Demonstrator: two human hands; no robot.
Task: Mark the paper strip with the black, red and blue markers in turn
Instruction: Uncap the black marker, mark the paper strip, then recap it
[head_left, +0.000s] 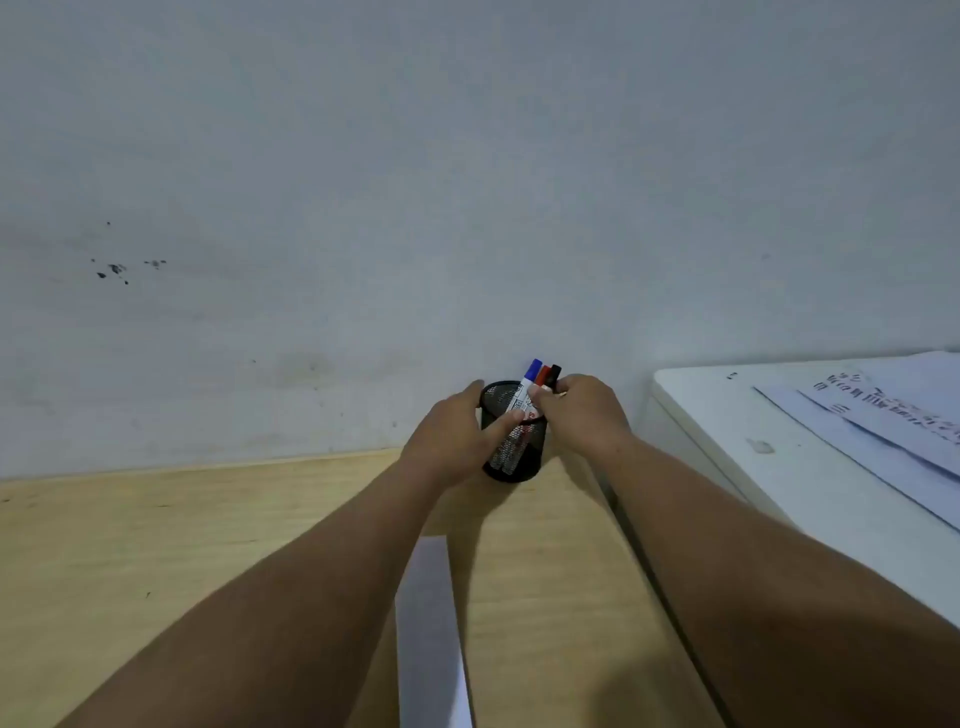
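Note:
A black mesh pen cup (524, 452) stands on the wooden table by the wall. Three markers stick out of it: blue cap (533, 368), red cap (544, 375), black cap (555, 373). My left hand (452, 434) wraps the cup's left side, thumb across its front. My right hand (582, 413) pinches the marker barrels at the cup's rim; which marker it grips I cannot tell. A white paper strip (428, 634) lies lengthwise on the table between my forearms.
A white cabinet top (737, 431) stands to the right, carrying printed sheets (893, 415). A grey wall (467, 182) closes off the back of the wooden table (156, 545).

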